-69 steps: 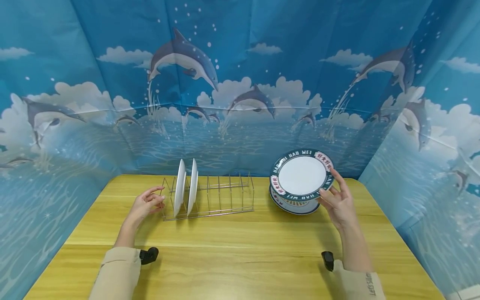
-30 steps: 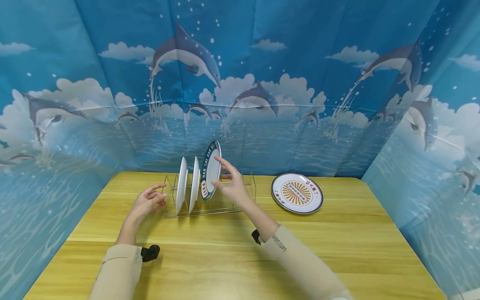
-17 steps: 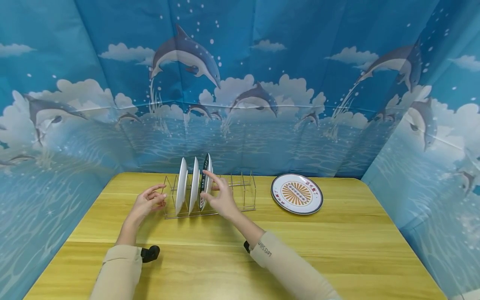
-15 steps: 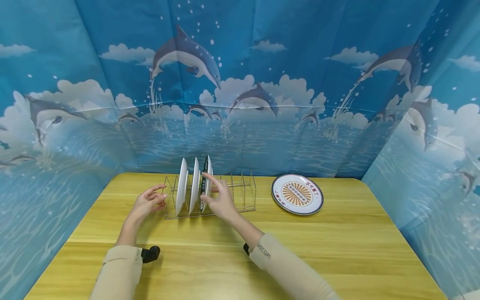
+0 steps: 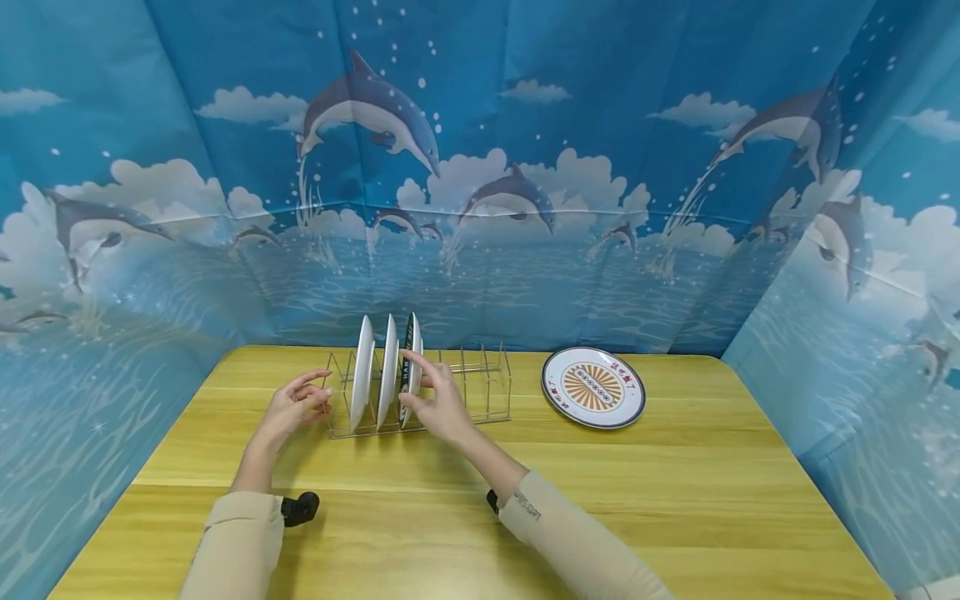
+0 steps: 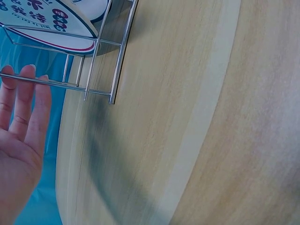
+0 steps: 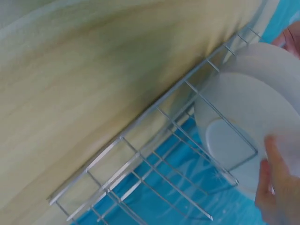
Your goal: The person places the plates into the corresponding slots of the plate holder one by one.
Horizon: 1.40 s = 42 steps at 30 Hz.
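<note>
My right hand [image 5: 441, 408] holds a plate [image 5: 416, 367] with a dark green lettered rim, thumb and index finger at its near edge and other fingers behind it. This plate stands upright in the wire dish rack [image 5: 487, 414], to the right of two white plates [image 5: 362, 375] seen nearly edge-on. In the right wrist view, blurred fingers [image 7: 276, 183] lie against the plate's white back [image 7: 229, 108]. My left hand [image 5: 288, 404] holds the rack's left end. In the left wrist view, its fingertips [image 6: 28, 72] meet a rack wire, with the thumb out of sight.
Right of the rack, a white plate [image 5: 594, 388] with an orange sunburst lies flat on the wooden table [image 5: 420, 533]. Several rack slots to the right hold no plate. A blue dolphin-print curtain [image 5: 480, 167] hangs behind the table's back edge.
My right hand has carried the green-rimmed plate left from above the sunburst plate, turned it upright and lowered it into the rack. My left hand has stayed at the rack's left end.
</note>
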Tool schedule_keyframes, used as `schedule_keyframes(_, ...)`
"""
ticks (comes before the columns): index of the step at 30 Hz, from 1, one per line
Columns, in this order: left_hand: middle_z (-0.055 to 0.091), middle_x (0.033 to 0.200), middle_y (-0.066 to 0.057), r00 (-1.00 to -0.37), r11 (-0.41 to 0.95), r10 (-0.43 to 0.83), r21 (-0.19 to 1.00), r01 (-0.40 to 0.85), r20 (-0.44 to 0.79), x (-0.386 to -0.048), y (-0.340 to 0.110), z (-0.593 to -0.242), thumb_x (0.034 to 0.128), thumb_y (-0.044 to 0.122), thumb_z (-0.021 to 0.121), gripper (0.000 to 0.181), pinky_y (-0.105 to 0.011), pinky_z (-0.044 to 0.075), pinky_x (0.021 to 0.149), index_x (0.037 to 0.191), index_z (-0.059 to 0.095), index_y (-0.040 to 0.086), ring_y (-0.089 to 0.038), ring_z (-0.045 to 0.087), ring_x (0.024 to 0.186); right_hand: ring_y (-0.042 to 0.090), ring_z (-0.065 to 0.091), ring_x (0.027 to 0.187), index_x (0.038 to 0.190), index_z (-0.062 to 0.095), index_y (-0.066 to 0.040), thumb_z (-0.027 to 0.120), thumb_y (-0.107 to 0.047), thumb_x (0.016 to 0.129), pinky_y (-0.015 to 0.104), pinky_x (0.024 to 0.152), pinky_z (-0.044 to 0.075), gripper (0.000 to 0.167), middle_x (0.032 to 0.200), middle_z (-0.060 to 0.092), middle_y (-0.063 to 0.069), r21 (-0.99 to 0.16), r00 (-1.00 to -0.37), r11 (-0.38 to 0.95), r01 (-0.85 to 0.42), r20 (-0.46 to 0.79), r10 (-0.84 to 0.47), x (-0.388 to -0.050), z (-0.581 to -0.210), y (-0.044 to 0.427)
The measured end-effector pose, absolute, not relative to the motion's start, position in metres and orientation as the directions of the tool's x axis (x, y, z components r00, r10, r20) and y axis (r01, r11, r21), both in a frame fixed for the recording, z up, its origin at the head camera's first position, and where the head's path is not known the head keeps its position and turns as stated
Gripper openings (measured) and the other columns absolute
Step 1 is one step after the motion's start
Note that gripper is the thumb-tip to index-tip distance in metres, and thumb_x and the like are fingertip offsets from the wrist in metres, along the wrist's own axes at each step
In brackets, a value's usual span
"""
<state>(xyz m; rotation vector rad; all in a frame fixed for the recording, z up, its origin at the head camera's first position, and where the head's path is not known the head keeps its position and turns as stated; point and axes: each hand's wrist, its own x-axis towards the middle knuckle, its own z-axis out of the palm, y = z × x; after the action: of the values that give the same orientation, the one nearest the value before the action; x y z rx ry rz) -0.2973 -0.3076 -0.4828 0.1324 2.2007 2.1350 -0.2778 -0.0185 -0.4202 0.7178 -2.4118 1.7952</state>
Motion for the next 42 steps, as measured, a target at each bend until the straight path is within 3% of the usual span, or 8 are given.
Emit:
schedule_keyframes(4, 0.063, 0.088, -0.004, -0.994, 0.046, 0.105, 0.999, 0.014, 0.009, -0.295, -0.305, -0.48, 0.0817, 0.032, 0.069, 0.058, -0.031, 0.054, 0.075, 0.132, 0.047, 0.012, -0.016, 0.062, 0.077, 0.04, 0.046, 0.115, 0.142, 0.032, -0.026, 0.062, -0.008, 0.086, 0.038, 0.082, 0.051, 0.066, 0.138, 0.033, 0.018, -0.899, -0.885, 0.197, -0.39, 0.307, -0.35, -0.269, -0.402, -0.002)
schedule_keyframes(9, 0.064, 0.088, -0.002, -0.995, 0.03, 0.104, 1.0, 0.006, 0.002, -0.301, -0.311, -0.493, 0.0833, 0.03, 0.068, 0.053, -0.03, 0.054, 0.073, 0.131, 0.05, 0.018, -0.015, 0.063, 0.077, 0.043, 0.039, 0.121, 0.142, 0.029, -0.013, 0.06, -0.006, 0.088, 0.055, 0.094, 0.039, 0.063, 0.138, 0.032, 0.023, -0.907, -0.911, 0.158, -0.39, 0.355, -0.211, -0.259, -0.367, 0.037)
schedule_keyframes(11, 0.064, 0.087, -0.001, -0.997, 0.043, 0.078, 0.999, -0.008, -0.011, -0.3, -0.311, -0.492, 0.0824, 0.03, 0.069, 0.053, -0.029, 0.054, 0.072, 0.13, 0.05, 0.018, -0.015, 0.063, 0.077, 0.04, 0.039, 0.122, 0.142, 0.029, -0.014, 0.06, -0.006, 0.088, 0.053, 0.096, 0.037, 0.063, 0.135, 0.034, 0.022, -0.916, -0.924, 0.135, -0.378, 0.364, -0.12, -0.262, -0.364, 0.057)
schedule_keyframes(17, 0.064, 0.088, -0.003, -0.999, 0.124, 0.054, 0.992, -0.001, -0.008, -0.281, -0.296, -0.462, 0.0845, 0.03, 0.066, 0.062, -0.034, 0.053, 0.078, 0.135, 0.04, 0.005, -0.014, 0.062, 0.077, 0.033, 0.036, 0.125, 0.143, 0.026, -0.025, 0.06, -0.014, 0.089, 0.047, 0.1, 0.036, 0.064, 0.136, 0.033, 0.015, -0.944, -0.941, 0.113, -0.309, 0.32, 0.107, -0.284, -0.389, 0.123)
schedule_keyframes(22, 0.064, 0.084, -0.002, -0.998, 0.1, 0.058, 0.995, -0.005, -0.01, -0.276, -0.293, -0.453, 0.087, 0.023, 0.064, 0.045, -0.034, 0.053, 0.078, 0.129, 0.05, 0.014, -0.014, 0.061, 0.075, 0.033, 0.036, 0.126, 0.143, 0.024, -0.029, 0.059, -0.019, 0.09, 0.046, 0.098, 0.037, 0.065, 0.137, 0.032, 0.016, -0.965, -0.935, 0.145, -0.219, 0.25, 0.252, -0.294, -0.411, 0.17)
schedule_keyframes(28, 0.064, 0.088, -0.002, -0.999, 0.134, 0.04, 0.991, -0.023, -0.028, -0.285, -0.297, -0.464, 0.0816, 0.036, 0.068, 0.068, -0.037, 0.052, 0.08, 0.136, 0.04, 0.006, -0.015, 0.062, 0.077, 0.036, 0.035, 0.125, 0.144, 0.023, -0.026, 0.059, -0.015, 0.09, 0.047, 0.099, 0.035, 0.066, 0.137, 0.03, 0.019, -0.988, -0.912, 0.1, -0.115, 0.145, 0.384, -0.296, -0.433, 0.211)
schedule_keyframes(34, 0.064, 0.088, 0.003, -0.997, 0.089, 0.073, 0.996, -0.013, -0.019, -0.307, -0.315, -0.498, 0.0701, 0.051, 0.072, 0.073, -0.03, 0.053, 0.075, 0.132, 0.048, 0.02, -0.012, 0.063, 0.077, 0.044, 0.025, 0.129, 0.147, 0.014, -0.019, 0.057, -0.011, 0.09, 0.05, 0.105, 0.026, 0.072, 0.144, 0.018, 0.024, -0.99, -0.923, 0.144, -0.007, 0.062, 0.38, -0.294, -0.449, 0.243)
schedule_keyframes(42, 0.064, 0.09, -0.005, -0.996, 0.121, 0.087, 0.993, 0.01, 0.0, -0.288, -0.297, -0.468, 0.0842, 0.033, 0.066, 0.061, -0.036, 0.053, 0.079, 0.135, 0.042, 0.008, -0.015, 0.062, 0.078, 0.045, 0.012, 0.133, 0.148, -0.001, -0.019, 0.057, -0.017, 0.091, 0.054, 0.104, 0.025, 0.081, 0.149, 0.001, 0.024, -0.951, -0.971, 0.276, 0.141, -0.079, 0.225, -0.294, -0.46, 0.268)
